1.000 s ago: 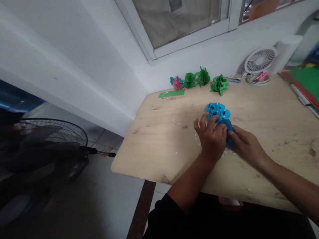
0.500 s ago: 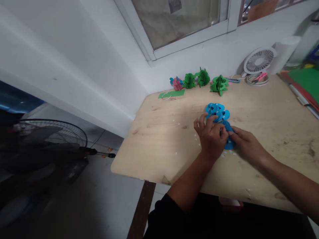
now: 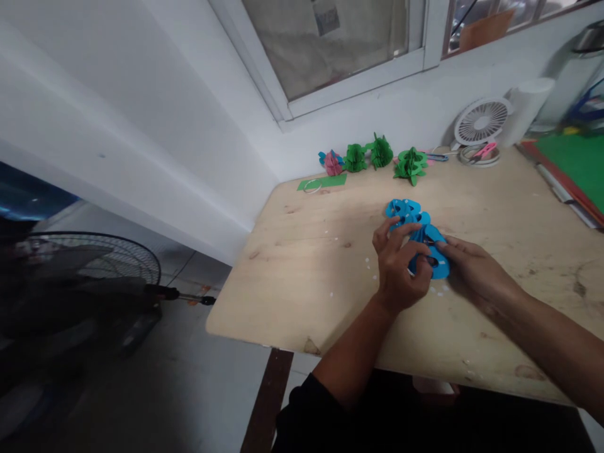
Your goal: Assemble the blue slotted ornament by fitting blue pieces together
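A blue paper cut-out piece (image 3: 431, 255) lies on the wooden table (image 3: 306, 270), pinched between both hands. My left hand (image 3: 397, 264) curls its thumb and fingers onto the piece's left side. From the right, my right hand (image 3: 474, 270) presses its fingertips on the same piece. More blue paper shapes (image 3: 403, 209) lie just beyond the hands, touching the held piece.
Several green folded paper ornaments (image 3: 409, 165) and a pink one (image 3: 331, 162) line the wall. A green paper strip (image 3: 323, 183), a small white desk fan (image 3: 481, 121), a tape roll (image 3: 480, 155) and green sheets (image 3: 576, 157) are at the back right. A floor fan (image 3: 85, 277) stands left, below the table.
The view has shifted slightly left and down. My left hand has pulled back a little, showing more of the blue piece between the hands.
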Tool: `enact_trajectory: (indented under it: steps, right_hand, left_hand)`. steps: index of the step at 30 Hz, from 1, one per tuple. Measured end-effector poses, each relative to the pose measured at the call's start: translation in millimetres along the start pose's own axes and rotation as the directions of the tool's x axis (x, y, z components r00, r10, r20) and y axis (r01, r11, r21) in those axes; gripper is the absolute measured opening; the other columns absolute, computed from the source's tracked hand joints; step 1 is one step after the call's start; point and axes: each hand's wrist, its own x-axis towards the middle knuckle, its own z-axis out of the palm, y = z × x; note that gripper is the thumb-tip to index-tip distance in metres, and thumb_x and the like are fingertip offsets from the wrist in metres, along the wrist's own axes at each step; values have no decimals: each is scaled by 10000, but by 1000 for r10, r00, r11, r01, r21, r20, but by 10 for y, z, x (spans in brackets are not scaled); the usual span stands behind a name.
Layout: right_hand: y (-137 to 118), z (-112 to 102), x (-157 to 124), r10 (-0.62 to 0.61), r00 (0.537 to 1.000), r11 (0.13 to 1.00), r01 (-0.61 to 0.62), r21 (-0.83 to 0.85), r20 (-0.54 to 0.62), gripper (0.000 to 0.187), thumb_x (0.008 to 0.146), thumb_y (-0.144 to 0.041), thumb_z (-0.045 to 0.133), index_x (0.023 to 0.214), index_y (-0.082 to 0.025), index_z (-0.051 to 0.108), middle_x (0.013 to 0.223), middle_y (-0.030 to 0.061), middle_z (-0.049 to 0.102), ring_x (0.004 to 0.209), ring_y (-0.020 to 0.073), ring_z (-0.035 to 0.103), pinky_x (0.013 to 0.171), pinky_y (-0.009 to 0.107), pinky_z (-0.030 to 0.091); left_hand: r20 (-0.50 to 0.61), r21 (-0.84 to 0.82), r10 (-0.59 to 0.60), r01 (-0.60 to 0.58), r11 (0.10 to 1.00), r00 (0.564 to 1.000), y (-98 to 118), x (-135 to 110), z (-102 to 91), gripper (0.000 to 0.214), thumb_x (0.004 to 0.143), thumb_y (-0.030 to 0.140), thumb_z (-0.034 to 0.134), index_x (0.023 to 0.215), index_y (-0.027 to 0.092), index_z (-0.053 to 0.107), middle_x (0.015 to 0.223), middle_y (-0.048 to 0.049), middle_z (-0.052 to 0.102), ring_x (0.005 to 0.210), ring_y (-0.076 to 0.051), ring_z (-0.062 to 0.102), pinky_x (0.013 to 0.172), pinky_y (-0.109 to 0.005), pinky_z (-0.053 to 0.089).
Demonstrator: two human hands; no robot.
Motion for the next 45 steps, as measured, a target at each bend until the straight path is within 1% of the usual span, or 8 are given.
enact_trajectory:
  steps: [7,11,15,19,23,30,41,45]
  right_hand:
    - [-34,-43,53,-18,999,994,22,112,-32,243,639,-368,872,826,-259,760,770,-26,745,681,153,645,601,226,517]
    - [-36,-77,83,-45,997,986,54,155,-57,228,682,-324,842,883,-255,761,795,-25,746,678,140,636,591,215,506]
    - [-34,-73,79,-61,997,983,68,173,-51,203,696,-305,828,877,-248,758,804,-18,744,657,135,619,612,220,516]
    - [-21,-40,58,-73,996,982,79,169,-41,211,714,-300,811,914,-259,758,810,-21,736,656,127,612,620,215,518]
    - [-16,-9,41,-72,997,980,77,181,-37,187,722,-303,801,894,-246,755,763,-24,711,656,110,606,605,177,502]
    - [-19,7,33,-86,995,970,94,223,-47,214,732,-295,797,935,-254,741,858,-15,720,735,120,625,636,184,513]
    - [-14,69,-25,-68,998,966,68,251,-11,101,770,-274,755,868,-264,728,766,-26,699,628,127,605,564,205,531]
    - [4,81,-30,-67,998,973,66,223,-4,120,825,-270,684,936,-279,728,856,-7,731,734,159,657,622,248,558]
  left_hand:
    - [133,-130,99,-82,988,986,35,-14,-14,117,809,171,580,700,208,597,1110,-73,698,1285,-276,502,1078,-478,431]
    - [103,-81,92,-84,993,990,49,-31,30,72,812,184,630,744,205,620,1037,-70,711,1238,-255,537,1061,-458,454]
    - [80,64,119,-124,990,990,48,-53,86,116,806,159,642,884,218,704,1135,-64,687,1280,-262,502,1083,-469,427]
    - [61,196,137,-146,970,989,25,-77,138,72,840,246,687,778,215,708,1229,-70,650,1323,-291,454,1106,-504,381]
    - [96,212,132,-150,966,987,5,-93,160,125,833,250,705,720,200,685,1243,-74,640,1338,-288,430,1112,-487,374]
    - [118,279,80,-110,954,990,-2,-113,186,106,874,307,679,882,229,750,1309,-81,611,1361,-310,402,1116,-521,356]
    - [71,336,112,-130,933,991,1,-145,273,125,872,258,681,761,228,731,1347,-66,606,1378,-320,372,1122,-560,295]
    - [64,336,122,-137,932,990,-26,-164,303,144,883,244,668,750,217,716,1356,-63,601,1380,-318,364,1122,-570,280]
